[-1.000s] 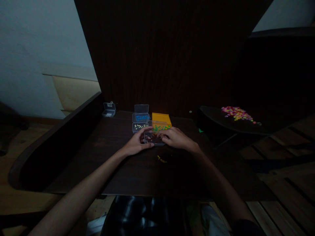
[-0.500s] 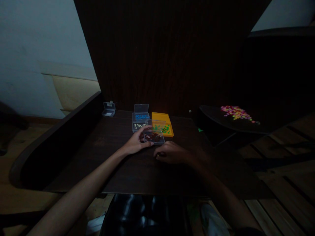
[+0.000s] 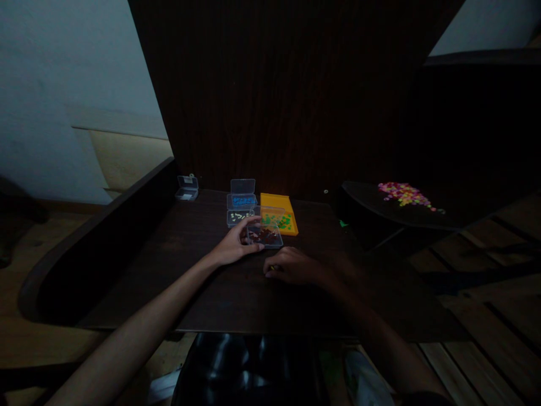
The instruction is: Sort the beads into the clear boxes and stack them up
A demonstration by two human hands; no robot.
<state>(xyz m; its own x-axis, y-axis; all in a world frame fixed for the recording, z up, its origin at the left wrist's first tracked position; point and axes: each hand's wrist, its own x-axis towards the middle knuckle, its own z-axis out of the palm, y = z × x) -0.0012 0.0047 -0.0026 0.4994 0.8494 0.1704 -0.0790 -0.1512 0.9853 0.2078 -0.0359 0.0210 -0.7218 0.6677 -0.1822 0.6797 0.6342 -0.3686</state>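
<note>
My left hand (image 3: 234, 243) grips the left side of a clear plastic box (image 3: 276, 242) with dark reddish-brown pieces inside, thumb in front and fingers behind. Just right of that box, low over the dark tabletop, my right hand (image 3: 291, 265) is closed, and a small yellowish bit shows at its curled fingers; its kind is too small to make out. Behind the held box lies an open yellow case (image 3: 276, 199) with green pieces. Two clear boxes stand to its left: one with blue pieces (image 3: 244, 201), the other with pale pieces (image 3: 240, 216).
A small clear case (image 3: 186, 189) stands open at the back left corner. On a dark side shelf at right lies a pile of pink and yellow pieces (image 3: 403, 193). A raised dark side panel (image 3: 97, 237) borders the left. A green scrap (image 3: 344, 224) lies near the right edge.
My right hand has shifted very slightly, and a yellowish bit shows more clearly at its fingers. My left hand and the box have stayed in place.
</note>
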